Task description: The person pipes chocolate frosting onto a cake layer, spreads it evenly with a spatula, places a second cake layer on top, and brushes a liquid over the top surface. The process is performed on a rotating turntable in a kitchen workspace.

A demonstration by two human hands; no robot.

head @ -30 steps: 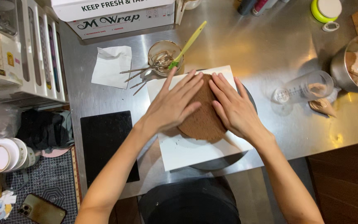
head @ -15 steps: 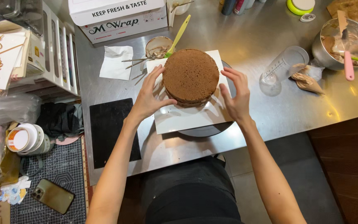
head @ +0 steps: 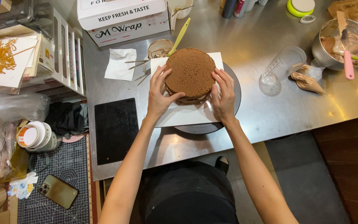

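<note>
A round brown layered cake (head: 190, 72) stands on a white square board (head: 186, 114) on top of a dark turntable (head: 233, 89) on the steel counter. My left hand (head: 159, 93) cups the cake's left side, thumb on its front edge. My right hand (head: 223, 94) presses against the cake's right side, fingers spread upward. Both hands touch the cake's sides at the layer line.
A black mat (head: 116, 128) lies left of the turntable. Behind the cake sit a small bowl with a yellow-green spatula (head: 180, 35), skewers and a paper napkin (head: 120, 63). To the right are a clear measuring cup (head: 281, 68), a piping bag (head: 307, 81) and a metal bowl (head: 344, 41) with a pink spatula.
My hands have moved from flat on top of the cake to its left and right sides. The view has shifted and the cake now appears taller.
</note>
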